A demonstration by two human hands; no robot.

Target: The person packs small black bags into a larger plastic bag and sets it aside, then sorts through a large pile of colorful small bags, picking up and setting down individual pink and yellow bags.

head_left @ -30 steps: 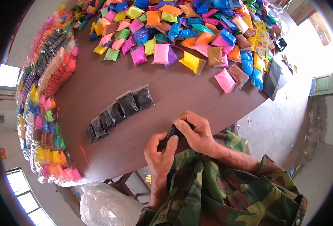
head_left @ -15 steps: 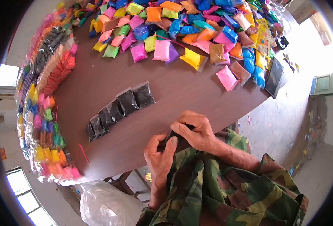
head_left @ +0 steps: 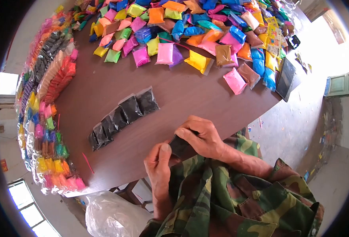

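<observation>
Between my two hands, over the table's near edge, is a small black packet [head_left: 181, 147] in clear film. My right hand [head_left: 201, 136] is closed on its upper right part, thumb on top. The fingers of my left hand [head_left: 158, 160] are pinched together at the packet's left edge. Part of the packet is hidden by my fingers. Beyond my hands, a slanting row of several black packets [head_left: 124, 114] lies overlapped on the brown table [head_left: 115, 81].
A heap of colourful packets [head_left: 165, 53] covers the far side. Stacked rows of packets [head_left: 58, 79] line the left edge. A dark flat device [head_left: 286, 80] lies at the right edge. A pink strip [head_left: 88, 163] lies near left; a clear plastic bag [head_left: 113, 215] hangs below.
My left hand has moved left and slightly down, away from my right hand, so more of the black packet shows between them. The camera view has shifted slightly.
</observation>
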